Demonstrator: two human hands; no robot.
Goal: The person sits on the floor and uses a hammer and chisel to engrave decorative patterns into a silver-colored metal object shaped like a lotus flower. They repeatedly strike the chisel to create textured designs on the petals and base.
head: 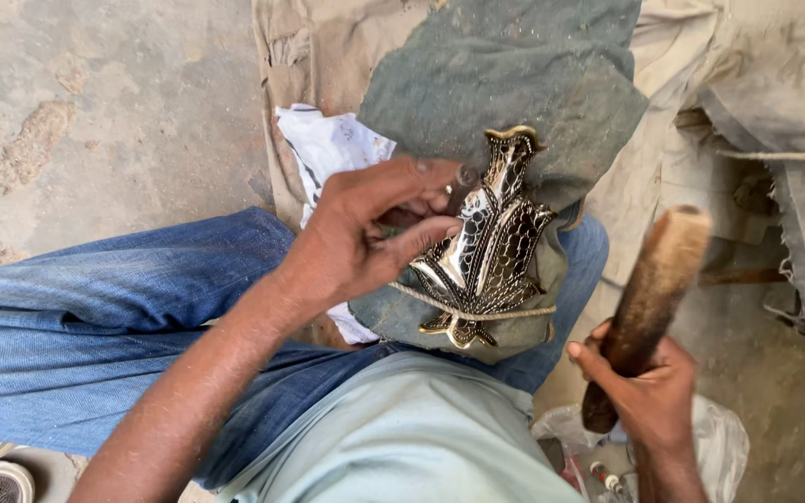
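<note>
Pale grey-green shirt cloth [412, 438] fills the bottom of the view, closest to the lens, with faded blue denim jeans [76, 326] stretched across the lap to the left. Above the knee sits a dark grey-green padded cloth cushion [505, 84], and on it lies a vase-shaped brass ornament with black-and-silver engraved scale pattern and gold edging [491, 247], its narrow neck pointing away from the person. One thin tan cord [524, 314] crosses the ornament's lower part and binds it to the cushion. Left hand [365, 237] rests beside the ornament's left edge, fingers curled narrowly around a slim dark metal punch [463, 186] whose tip meets the engraved surface. Right hand [649, 391] is closed in a fist around the lower end of a thick round wooden mallet handle [654, 298], raised to the right, well apart from the ornament and blurred. Crumpled white paper [328, 149] peeks out under the cushion, and dusty beige sacking [757, 84] covers the ground at right.
</note>
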